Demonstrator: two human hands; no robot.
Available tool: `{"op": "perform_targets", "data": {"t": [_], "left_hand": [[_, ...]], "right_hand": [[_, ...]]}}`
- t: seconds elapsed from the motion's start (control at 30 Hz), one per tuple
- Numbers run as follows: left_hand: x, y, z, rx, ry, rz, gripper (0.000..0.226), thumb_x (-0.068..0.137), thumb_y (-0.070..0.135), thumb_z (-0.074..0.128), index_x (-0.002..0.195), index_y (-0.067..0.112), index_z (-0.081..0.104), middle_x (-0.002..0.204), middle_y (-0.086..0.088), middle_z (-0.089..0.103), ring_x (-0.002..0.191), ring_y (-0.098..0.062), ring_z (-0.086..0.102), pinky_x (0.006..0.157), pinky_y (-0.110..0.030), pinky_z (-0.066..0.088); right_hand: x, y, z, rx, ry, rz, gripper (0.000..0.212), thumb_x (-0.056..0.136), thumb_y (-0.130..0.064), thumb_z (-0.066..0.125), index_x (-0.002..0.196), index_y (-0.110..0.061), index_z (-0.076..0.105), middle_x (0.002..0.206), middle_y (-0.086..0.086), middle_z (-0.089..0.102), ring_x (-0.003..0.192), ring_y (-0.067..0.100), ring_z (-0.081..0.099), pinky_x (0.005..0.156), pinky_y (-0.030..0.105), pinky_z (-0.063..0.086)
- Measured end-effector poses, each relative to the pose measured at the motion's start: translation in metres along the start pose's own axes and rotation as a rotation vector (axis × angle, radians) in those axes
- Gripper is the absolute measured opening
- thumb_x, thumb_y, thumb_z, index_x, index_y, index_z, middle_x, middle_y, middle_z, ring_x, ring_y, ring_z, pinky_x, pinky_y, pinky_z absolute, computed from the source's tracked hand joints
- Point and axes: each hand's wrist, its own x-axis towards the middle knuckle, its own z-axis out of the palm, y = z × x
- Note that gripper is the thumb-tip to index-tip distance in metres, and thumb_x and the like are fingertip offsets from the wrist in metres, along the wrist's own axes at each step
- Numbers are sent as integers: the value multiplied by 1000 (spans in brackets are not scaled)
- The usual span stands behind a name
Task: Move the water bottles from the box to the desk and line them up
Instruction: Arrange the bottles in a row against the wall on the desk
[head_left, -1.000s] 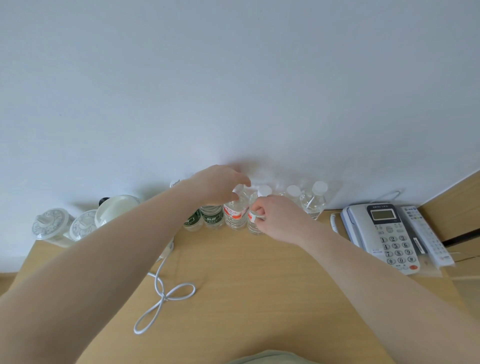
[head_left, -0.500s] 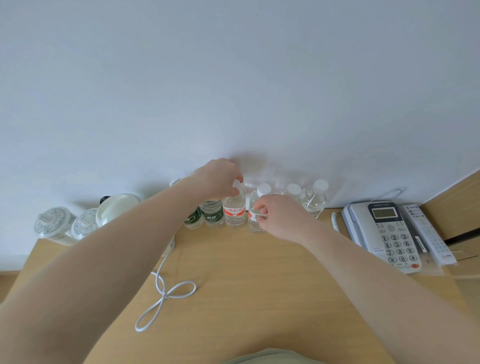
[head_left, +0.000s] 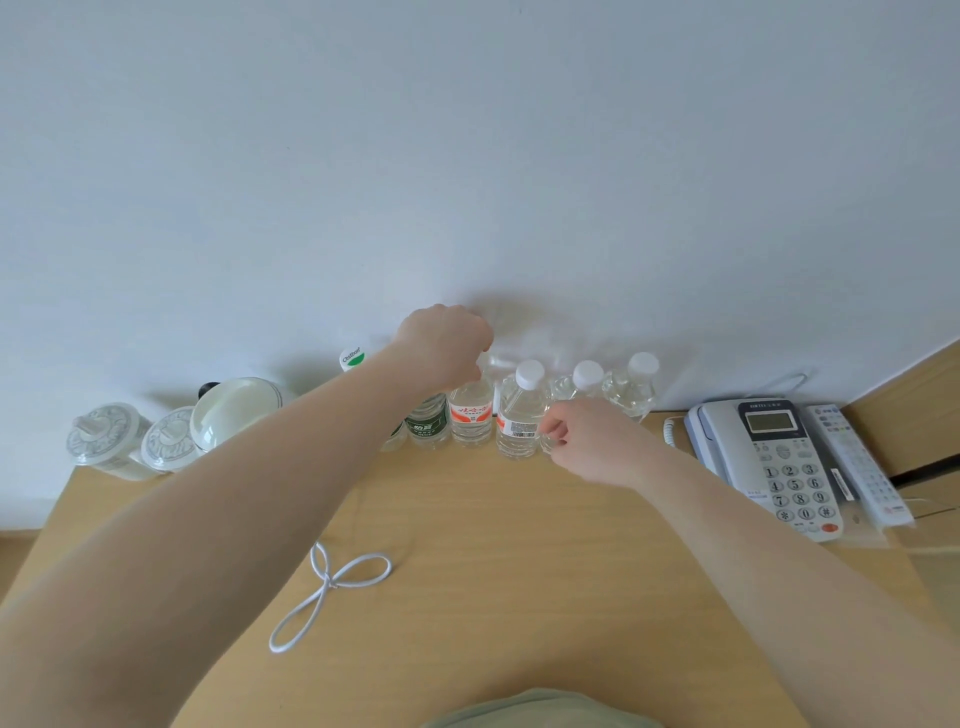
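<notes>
Lining-up step is underway. Left hand (head_left: 441, 345) is gripping the top of the clear red-labelled plastic water bottle (head_left: 470, 415); right hand (head_left: 592, 441) is curling its fingers by the barcode-labelled bottle (head_left: 517, 421), grip unclear. Row is standing at the back edge of the light wooden desk (head_left: 519, 571), against the wall. Next, probably: nudging bottles flush and evenly spaced without tipping them.

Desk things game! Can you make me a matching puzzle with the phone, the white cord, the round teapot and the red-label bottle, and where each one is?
Things:
1. phone
2. white cord
3. teapot
4. red-label bottle

Places:
A. under the left hand
B. right side of the desk
C. left, by the wall
D. desk front, looped

Pairs: 1-B, 2-D, 3-C, 4-A
</notes>
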Motion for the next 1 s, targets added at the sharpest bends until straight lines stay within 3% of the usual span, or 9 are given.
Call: {"op": "perform_targets", "data": {"t": [0.17, 0.3, 0.37, 0.47, 0.6, 0.7, 0.83, 1.0], "left_hand": [[0, 7, -2, 119, 12, 66, 38, 95, 35, 63, 133, 29, 56, 127, 2, 60, 117, -24, 57, 85, -37, 48], [0, 23, -4, -65, 52, 238, 47, 94, 29, 62, 139, 39, 50, 131, 8, 55, 122, -16, 52, 81, -32, 44], [2, 31, -2, -164, -26, 291, 50, 93, 16, 58, 136, 41, 53, 133, 11, 54, 122, -14, 53, 89, -37, 49], [7, 35, 2, -207, -123, 306, 45, 94, 7, 55, 127, 36, 64, 130, 10, 58, 122, -15, 52, 98, -40, 47], [13, 36, 7, -175, -73, 269, 36, 96, 12, 57, 121, 36, 67, 97, 13, 47, 113, -17, 53, 81, -33, 42], [16, 37, 10, -180, -35, 250, 35, 96, 15, 58, 123, 36, 66, 89, 13, 40, 110, -19, 54, 76, -31, 37], [17, 38, 10, -203, -30, 232, 34, 95, 17, 61, 122, 37, 67, 98, 9, 47, 111, -20, 55, 77, -32, 39], [19, 37, 9, -208, -9, 219, 34, 94, 33, 62, 128, 34, 64, 125, 3, 60, 116, -22, 54, 79, -33, 41]], "right_hand": [[-3, 8, 0, 28, 3, 24, 31, 87, -10, 53, 114, -21, 64, 107, -7, 63, 99, 11, 58, 84, 25, 46], [-4, 9, 0, 35, 0, 21, 31, 87, -9, 52, 114, -22, 64, 109, -7, 63, 102, 11, 59, 84, 24, 46], [-4, 9, 0, 36, 2, 10, 29, 86, -8, 51, 108, -23, 63, 109, -10, 64, 101, 10, 59, 82, 23, 47], [-6, 10, 0, 32, 8, 12, 27, 84, -6, 51, 98, -28, 60, 92, -16, 59, 89, 10, 57, 66, 16, 40], [-9, 13, -2, 28, -9, 40, 29, 83, -5, 53, 105, -19, 65, 101, -5, 66, 97, 16, 63, 85, 34, 53], [-9, 16, -4, 27, -17, 52, 30, 84, -8, 54, 108, -22, 64, 103, -8, 64, 100, 14, 62, 88, 34, 53], [-9, 15, -5, 29, -6, 52, 32, 84, -9, 53, 111, -22, 64, 102, -9, 63, 99, 14, 62, 88, 36, 53], [-6, 11, -6, 35, 10, 14, 32, 87, -11, 54, 115, -21, 64, 100, -11, 58, 101, 12, 59, 89, 30, 50]]}}
